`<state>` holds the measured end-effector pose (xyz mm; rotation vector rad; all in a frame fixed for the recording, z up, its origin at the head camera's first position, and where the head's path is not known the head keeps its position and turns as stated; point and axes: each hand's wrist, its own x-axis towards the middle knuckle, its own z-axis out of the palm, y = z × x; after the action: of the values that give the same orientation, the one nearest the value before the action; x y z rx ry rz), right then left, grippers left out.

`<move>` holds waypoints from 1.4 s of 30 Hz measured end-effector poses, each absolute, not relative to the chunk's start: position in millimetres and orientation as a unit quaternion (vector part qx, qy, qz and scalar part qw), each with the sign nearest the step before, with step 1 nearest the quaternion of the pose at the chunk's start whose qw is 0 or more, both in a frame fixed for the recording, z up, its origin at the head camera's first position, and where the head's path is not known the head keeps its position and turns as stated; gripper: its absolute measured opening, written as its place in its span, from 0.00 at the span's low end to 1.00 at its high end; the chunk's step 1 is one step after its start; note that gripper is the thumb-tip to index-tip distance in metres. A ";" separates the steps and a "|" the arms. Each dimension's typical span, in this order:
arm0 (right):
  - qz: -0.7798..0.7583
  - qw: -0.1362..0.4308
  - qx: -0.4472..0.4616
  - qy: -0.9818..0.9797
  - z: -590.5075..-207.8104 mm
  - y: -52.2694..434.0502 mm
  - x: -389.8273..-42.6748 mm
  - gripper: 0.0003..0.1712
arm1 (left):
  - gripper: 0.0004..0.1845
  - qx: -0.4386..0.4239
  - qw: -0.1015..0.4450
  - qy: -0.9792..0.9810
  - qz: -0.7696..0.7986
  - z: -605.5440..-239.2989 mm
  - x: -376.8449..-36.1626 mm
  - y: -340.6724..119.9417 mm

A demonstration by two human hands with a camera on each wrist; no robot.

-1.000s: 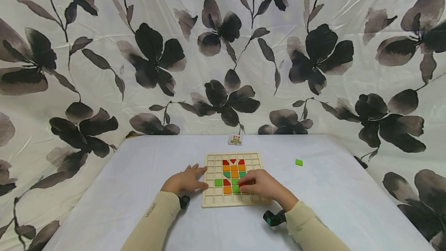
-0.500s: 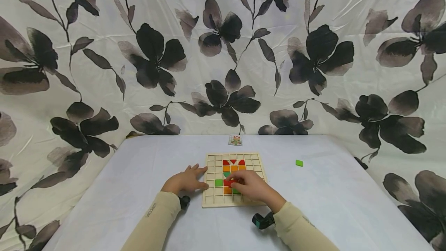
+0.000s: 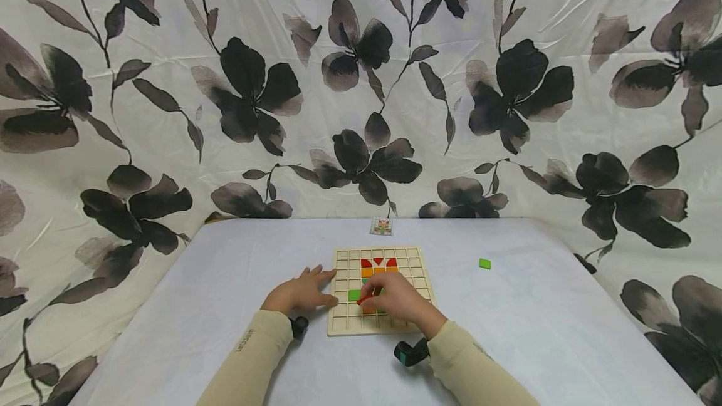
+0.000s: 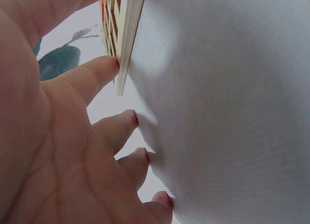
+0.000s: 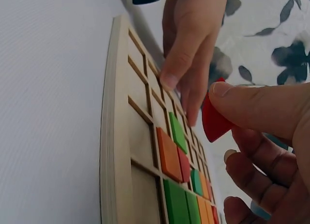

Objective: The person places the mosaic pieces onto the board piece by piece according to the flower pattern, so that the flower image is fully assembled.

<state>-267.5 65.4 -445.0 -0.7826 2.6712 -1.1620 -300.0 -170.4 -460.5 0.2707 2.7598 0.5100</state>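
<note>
A wooden grid board (image 3: pixel 341 325) lies on the white table and holds red, orange and green tiles in a flower-like pattern. My right hand (image 3: pixel 373 294) hovers over the board's lower middle. It pinches a red tile (image 3: pixel 363 299) between thumb and fingers. In the right wrist view the red tile (image 5: pixel 211 121) hangs above the grid, under my thumb (image 5: pixel 252 105). My left hand (image 3: pixel 301 293) lies flat on the table, its fingers straight and touching the board's left edge (image 4: pixel 127 40).
A loose green tile (image 3: pixel 484 263) lies on the table to the right of the board. A small pattern card (image 3: pixel 381 225) stands at the table's far edge. A floral cloth hangs behind and around the table.
My right hand has moved left across the board, carrying the red tile from the lower right toward the middle. The left hand has stayed put.
</note>
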 end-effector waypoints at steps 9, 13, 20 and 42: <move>-0.377 0.086 -0.231 0.893 -443.7 48.9 -272.5 0.04 | 0.41 0.094 0.164 0.965 0.180 -459.6 -300.8 -171.3; -0.366 0.086 -0.231 0.897 -445.9 43.4 -274.9 0.05 | 0.41 0.092 0.165 0.965 0.182 -458.7 -300.4 -170.5; -0.333 0.071 -0.222 0.914 -450.3 39.9 -275.7 0.06 | 0.41 0.092 0.163 0.965 0.183 -459.0 -301.1 -169.7; -0.247 0.027 -0.228 0.941 -457.2 39.1 -276.5 0.07 | 0.41 0.092 0.169 0.963 0.187 -458.2 -300.2 -170.4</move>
<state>-276.5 39.1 -457.2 -0.7030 2.9080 -0.7632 -300.2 -170.4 -458.2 0.2627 2.7384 0.5313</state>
